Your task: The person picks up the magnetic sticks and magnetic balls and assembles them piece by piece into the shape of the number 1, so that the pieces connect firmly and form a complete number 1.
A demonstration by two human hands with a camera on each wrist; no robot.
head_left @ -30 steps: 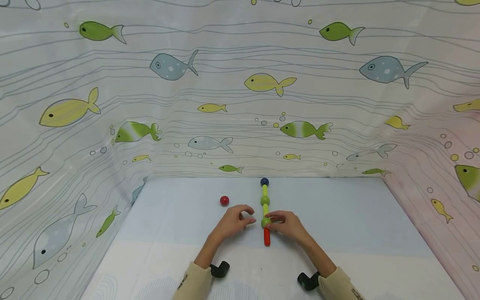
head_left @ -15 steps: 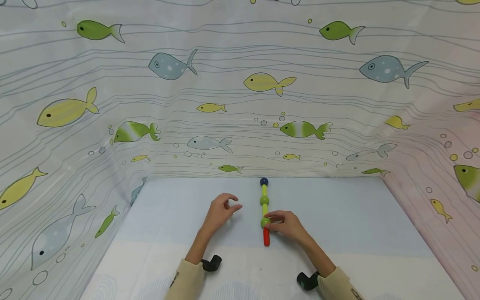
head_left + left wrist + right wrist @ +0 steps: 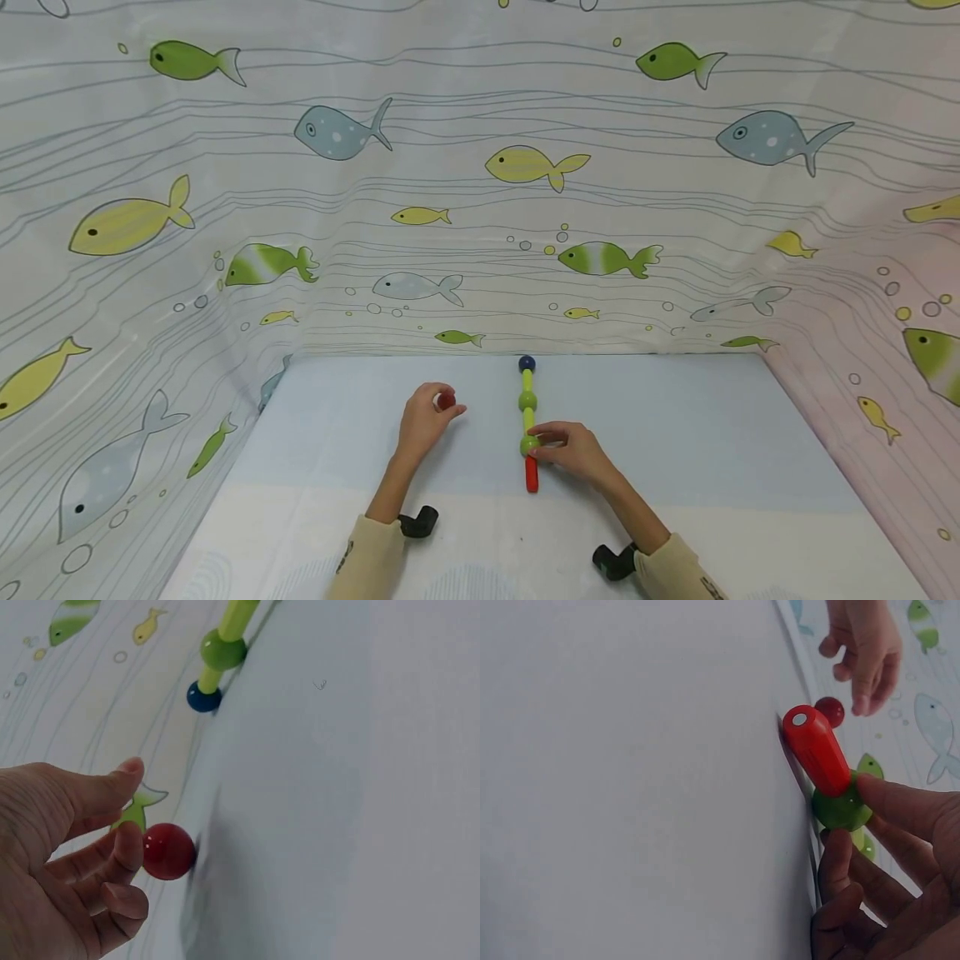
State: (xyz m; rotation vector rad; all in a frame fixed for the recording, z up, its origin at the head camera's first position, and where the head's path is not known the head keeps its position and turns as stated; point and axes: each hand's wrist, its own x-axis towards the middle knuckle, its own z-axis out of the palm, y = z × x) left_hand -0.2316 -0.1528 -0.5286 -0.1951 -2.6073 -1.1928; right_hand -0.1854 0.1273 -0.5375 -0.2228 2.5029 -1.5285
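Observation:
A line of toy balls and rods lies on the table: dark blue ball (image 3: pixel 527 363), yellow-green rod (image 3: pixel 527 381), green ball (image 3: pixel 528 401), another yellow-green rod, a nearer green ball (image 3: pixel 527 446), and a red rod (image 3: pixel 532 475) at the near end. My right hand (image 3: pixel 576 452) pinches the nearer green ball between thumb and fingers. To the left, my left hand (image 3: pixel 422 425) reaches around a red ball (image 3: pixel 169 851) that sits on the table. Thumb and fingers stand apart there; whether the fingertips touch the ball I cannot tell.
The pale table (image 3: pixel 675 433) meets a fish-patterned curtain (image 3: pixel 465 242) behind it and at both sides. A black wrist camera (image 3: pixel 420 522) is worn on the left wrist, another (image 3: pixel 615 562) on the right.
My left hand has moved left and away from me, from beside the line of balls and rods to the red ball. The right hand keeps its pinch in the same place.

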